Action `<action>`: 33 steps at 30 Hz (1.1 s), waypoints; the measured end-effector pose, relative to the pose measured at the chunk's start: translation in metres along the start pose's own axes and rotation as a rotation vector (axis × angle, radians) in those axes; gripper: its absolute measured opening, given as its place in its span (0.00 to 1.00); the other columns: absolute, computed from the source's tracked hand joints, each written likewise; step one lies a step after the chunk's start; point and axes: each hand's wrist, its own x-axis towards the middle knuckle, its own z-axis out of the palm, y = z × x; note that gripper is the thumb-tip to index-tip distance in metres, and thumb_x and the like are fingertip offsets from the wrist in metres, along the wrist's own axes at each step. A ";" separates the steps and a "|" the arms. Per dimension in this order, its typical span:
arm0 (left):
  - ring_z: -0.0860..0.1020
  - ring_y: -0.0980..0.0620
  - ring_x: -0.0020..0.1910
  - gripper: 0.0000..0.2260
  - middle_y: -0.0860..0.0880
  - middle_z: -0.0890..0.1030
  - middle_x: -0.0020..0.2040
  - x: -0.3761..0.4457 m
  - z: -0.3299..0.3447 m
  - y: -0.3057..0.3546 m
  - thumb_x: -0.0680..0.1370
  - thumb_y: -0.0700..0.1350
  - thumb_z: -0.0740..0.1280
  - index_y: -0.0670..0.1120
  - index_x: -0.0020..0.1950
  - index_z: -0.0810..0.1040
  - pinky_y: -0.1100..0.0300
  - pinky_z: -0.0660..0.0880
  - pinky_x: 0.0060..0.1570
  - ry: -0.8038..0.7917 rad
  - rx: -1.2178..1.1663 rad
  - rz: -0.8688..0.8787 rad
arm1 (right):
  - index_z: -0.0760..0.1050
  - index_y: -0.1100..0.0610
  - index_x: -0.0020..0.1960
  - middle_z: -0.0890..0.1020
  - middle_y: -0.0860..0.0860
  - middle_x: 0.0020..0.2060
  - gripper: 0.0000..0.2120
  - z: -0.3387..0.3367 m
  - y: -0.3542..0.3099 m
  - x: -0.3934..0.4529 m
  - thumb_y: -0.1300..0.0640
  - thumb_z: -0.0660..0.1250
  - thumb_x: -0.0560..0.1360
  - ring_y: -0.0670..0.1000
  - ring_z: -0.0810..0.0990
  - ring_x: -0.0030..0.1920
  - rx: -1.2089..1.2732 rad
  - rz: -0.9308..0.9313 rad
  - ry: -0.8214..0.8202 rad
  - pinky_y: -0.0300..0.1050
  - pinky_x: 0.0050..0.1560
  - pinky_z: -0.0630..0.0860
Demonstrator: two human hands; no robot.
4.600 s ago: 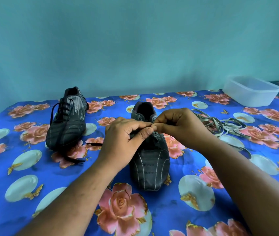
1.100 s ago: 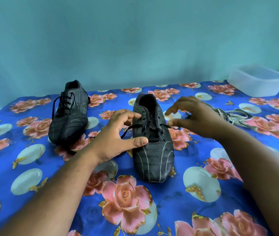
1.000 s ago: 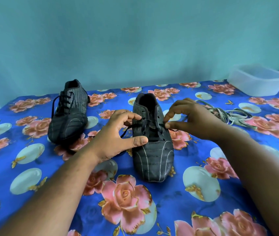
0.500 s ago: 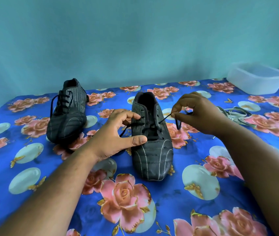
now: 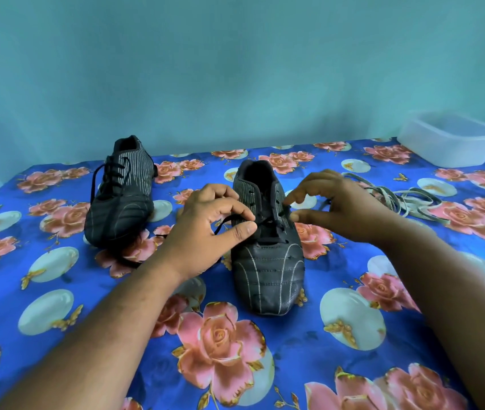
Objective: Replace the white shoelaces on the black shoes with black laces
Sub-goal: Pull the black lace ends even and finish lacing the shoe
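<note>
A black shoe [image 5: 268,273] with thin pale stripes stands in the middle of the table, toe toward me, with a black lace [image 5: 223,224] through its lower eyelets. My left hand [image 5: 203,235] curls at the shoe's left side, and the lace runs out between its thumb and index finger. My right hand [image 5: 342,208] hovers at the right eyelets with thumb and index apart. A short lace tip pokes up between them, untouched. The second black shoe [image 5: 120,208] stands at the back left, laced in black.
A tangle of white laces [image 5: 407,199] lies on the flowered blue tablecloth [image 5: 58,306] behind my right hand. A translucent plastic container [image 5: 451,143] sits at the back right corner. A teal wall closes the far side.
Half a second ago my right hand pinched the lace end and pulled it up to the right. It has let go and dropped back to the eyelets. My left hand stayed put.
</note>
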 end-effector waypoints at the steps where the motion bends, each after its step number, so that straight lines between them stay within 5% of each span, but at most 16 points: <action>1: 0.71 0.54 0.65 0.12 0.62 0.73 0.58 0.000 0.002 0.000 0.72 0.65 0.68 0.62 0.50 0.83 0.41 0.69 0.67 0.029 0.053 0.005 | 0.77 0.35 0.52 0.82 0.42 0.49 0.09 0.001 -0.001 0.000 0.38 0.71 0.73 0.44 0.76 0.56 0.010 -0.017 -0.008 0.35 0.55 0.70; 5: 0.71 0.56 0.63 0.13 0.63 0.73 0.56 -0.002 0.009 0.007 0.71 0.65 0.66 0.63 0.50 0.81 0.38 0.67 0.65 0.103 0.087 0.004 | 0.81 0.45 0.49 0.82 0.42 0.48 0.05 0.003 -0.002 0.002 0.45 0.73 0.75 0.45 0.76 0.55 0.016 -0.034 -0.003 0.39 0.58 0.71; 11: 0.72 0.57 0.59 0.12 0.61 0.74 0.54 -0.002 0.016 0.015 0.70 0.65 0.67 0.60 0.44 0.83 0.40 0.69 0.64 0.168 0.097 0.000 | 0.78 0.44 0.49 0.81 0.40 0.48 0.04 0.003 0.000 0.001 0.52 0.73 0.78 0.47 0.76 0.56 0.038 -0.011 -0.039 0.45 0.59 0.71; 16: 0.71 0.57 0.56 0.11 0.61 0.75 0.52 -0.002 0.018 0.019 0.72 0.63 0.63 0.61 0.42 0.82 0.42 0.68 0.63 0.184 0.147 -0.006 | 0.78 0.43 0.50 0.81 0.38 0.49 0.04 0.005 0.000 0.001 0.51 0.73 0.78 0.47 0.75 0.57 0.028 0.007 -0.038 0.46 0.59 0.72; 22: 0.67 0.52 0.69 0.11 0.66 0.73 0.56 0.000 0.014 0.011 0.71 0.68 0.60 0.65 0.41 0.79 0.39 0.58 0.73 0.051 0.038 -0.132 | 0.79 0.46 0.50 0.81 0.39 0.48 0.02 0.004 0.000 0.001 0.53 0.72 0.79 0.47 0.75 0.55 0.033 0.023 -0.032 0.41 0.54 0.70; 27: 0.68 0.57 0.66 0.16 0.69 0.73 0.56 -0.001 0.008 0.009 0.69 0.69 0.61 0.64 0.49 0.81 0.39 0.62 0.70 0.087 0.058 -0.118 | 0.79 0.47 0.49 0.81 0.37 0.47 0.01 0.004 0.001 0.001 0.52 0.71 0.79 0.44 0.75 0.55 0.022 0.035 -0.015 0.42 0.53 0.72; 33: 0.69 0.61 0.64 0.13 0.70 0.74 0.56 -0.002 0.004 0.010 0.66 0.67 0.65 0.66 0.47 0.81 0.39 0.63 0.69 0.080 0.060 -0.086 | 0.79 0.46 0.50 0.81 0.37 0.48 0.07 0.004 0.002 0.001 0.43 0.67 0.77 0.46 0.75 0.56 0.012 0.045 -0.015 0.48 0.55 0.74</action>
